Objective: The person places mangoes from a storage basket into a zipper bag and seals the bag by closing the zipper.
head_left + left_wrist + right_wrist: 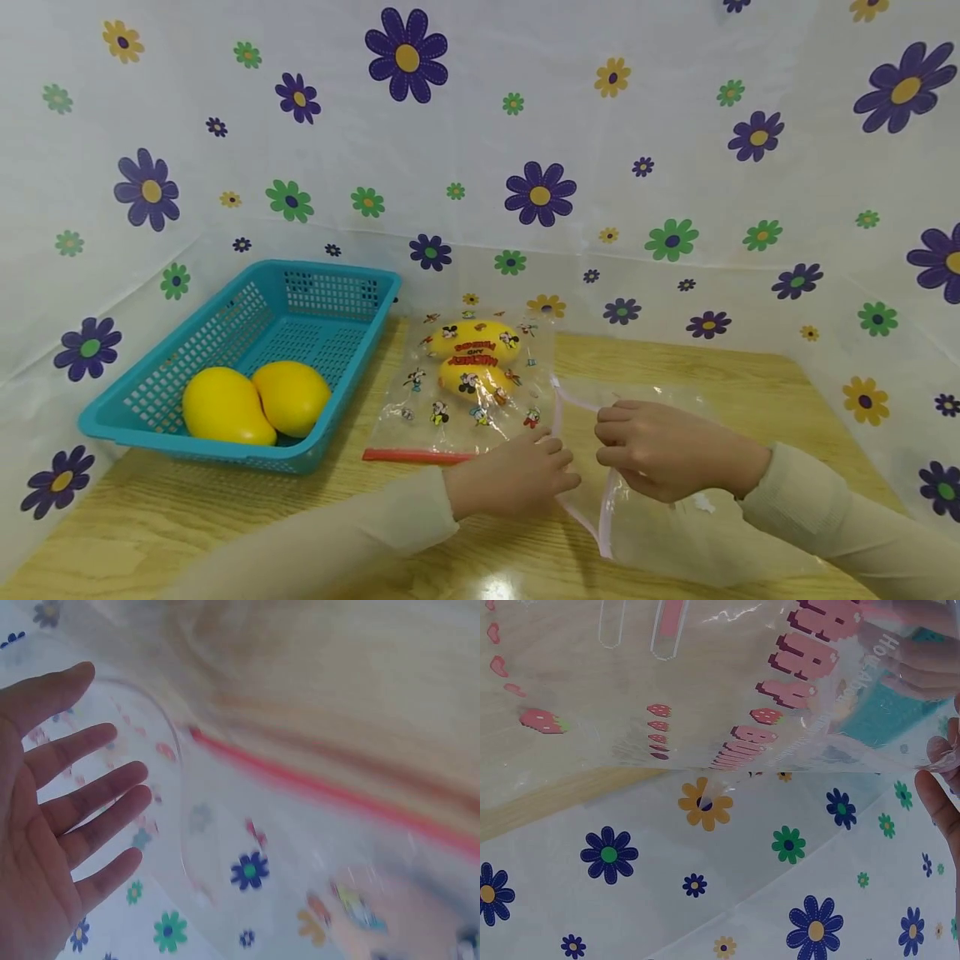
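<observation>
A clear zip bag (606,517) with a pale pink strip along its parted mouth lies at right centre. My right hand (660,446) pinches the mouth's edge; its fingertips (928,791) show on the plastic in the right wrist view. My left hand (517,475) is at the other side of the mouth. In the left wrist view, that hand's fingers (97,787) are spread and straight, with nothing gripped. Beside it lies another clear zip bag (416,417) with cartoon prints and a red slider strip, two yellow mangoes (474,337) inside.
A teal plastic basket (352,358) stands at the left, holding two yellow mangoes (225,406) near its front. A white flowered cloth (480,125) rises behind and on both sides of the wooden table (150,533).
</observation>
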### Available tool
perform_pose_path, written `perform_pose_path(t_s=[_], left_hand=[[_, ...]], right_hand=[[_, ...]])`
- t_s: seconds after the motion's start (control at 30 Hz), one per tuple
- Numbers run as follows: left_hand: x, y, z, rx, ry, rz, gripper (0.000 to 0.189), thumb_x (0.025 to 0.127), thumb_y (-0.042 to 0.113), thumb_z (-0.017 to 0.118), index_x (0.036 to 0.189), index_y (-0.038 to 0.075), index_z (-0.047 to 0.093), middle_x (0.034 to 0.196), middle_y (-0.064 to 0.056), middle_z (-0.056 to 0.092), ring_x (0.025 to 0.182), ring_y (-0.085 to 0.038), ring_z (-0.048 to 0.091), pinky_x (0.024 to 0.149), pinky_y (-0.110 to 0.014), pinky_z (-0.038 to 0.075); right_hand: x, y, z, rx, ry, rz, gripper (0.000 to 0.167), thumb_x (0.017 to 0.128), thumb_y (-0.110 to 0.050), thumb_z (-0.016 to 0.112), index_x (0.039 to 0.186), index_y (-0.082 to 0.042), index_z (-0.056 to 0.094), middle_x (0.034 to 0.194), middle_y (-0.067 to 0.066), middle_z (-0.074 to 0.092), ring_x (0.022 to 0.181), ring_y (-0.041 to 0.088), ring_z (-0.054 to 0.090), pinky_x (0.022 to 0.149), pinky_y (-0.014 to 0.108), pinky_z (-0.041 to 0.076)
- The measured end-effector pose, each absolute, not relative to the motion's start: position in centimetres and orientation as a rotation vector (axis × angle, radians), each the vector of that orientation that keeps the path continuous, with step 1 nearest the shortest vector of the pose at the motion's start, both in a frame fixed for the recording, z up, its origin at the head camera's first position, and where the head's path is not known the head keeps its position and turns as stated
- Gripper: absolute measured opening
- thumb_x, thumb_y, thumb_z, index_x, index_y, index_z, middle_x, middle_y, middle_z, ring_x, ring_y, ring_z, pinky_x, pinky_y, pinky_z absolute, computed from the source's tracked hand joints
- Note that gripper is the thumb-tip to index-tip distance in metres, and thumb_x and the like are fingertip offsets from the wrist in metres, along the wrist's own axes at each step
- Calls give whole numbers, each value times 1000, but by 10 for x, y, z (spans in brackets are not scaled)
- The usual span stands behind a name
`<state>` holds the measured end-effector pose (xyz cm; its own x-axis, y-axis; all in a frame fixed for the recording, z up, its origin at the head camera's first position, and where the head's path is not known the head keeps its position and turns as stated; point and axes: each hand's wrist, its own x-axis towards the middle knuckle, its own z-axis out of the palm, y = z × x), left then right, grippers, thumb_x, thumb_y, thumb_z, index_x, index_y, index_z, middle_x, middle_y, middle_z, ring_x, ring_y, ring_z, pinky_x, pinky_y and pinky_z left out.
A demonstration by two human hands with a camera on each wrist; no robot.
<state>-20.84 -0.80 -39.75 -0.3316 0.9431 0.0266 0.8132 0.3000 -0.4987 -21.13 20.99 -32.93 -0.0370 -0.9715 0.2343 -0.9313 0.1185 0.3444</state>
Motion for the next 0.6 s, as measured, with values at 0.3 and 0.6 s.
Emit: perform_pose_path(t_s=[0.3, 0.6], left_hand=[[-217, -43, -361, -1575, -2289, 538, 51, 86, 50, 60, 130, 27, 50, 127, 4, 56, 116, -14, 52, 105, -33, 38], [-221, -72, -321, -1569, -2306, 285, 46, 86, 41, 63, 127, 21, 54, 127, -2, 57, 120, -20, 52, 107, -37, 38]], right_hand=[[-214, 213, -328, 1828, -1988, -110, 19, 84, -10, 42, 66, -18, 46, 69, -6, 37, 66, 9, 33, 65, 22, 31], [-214, 215, -327, 1822, -1988, -85, 27, 89, -15, 30, 68, -18, 47, 70, -6, 36, 67, 9, 33, 65, 23, 31]])
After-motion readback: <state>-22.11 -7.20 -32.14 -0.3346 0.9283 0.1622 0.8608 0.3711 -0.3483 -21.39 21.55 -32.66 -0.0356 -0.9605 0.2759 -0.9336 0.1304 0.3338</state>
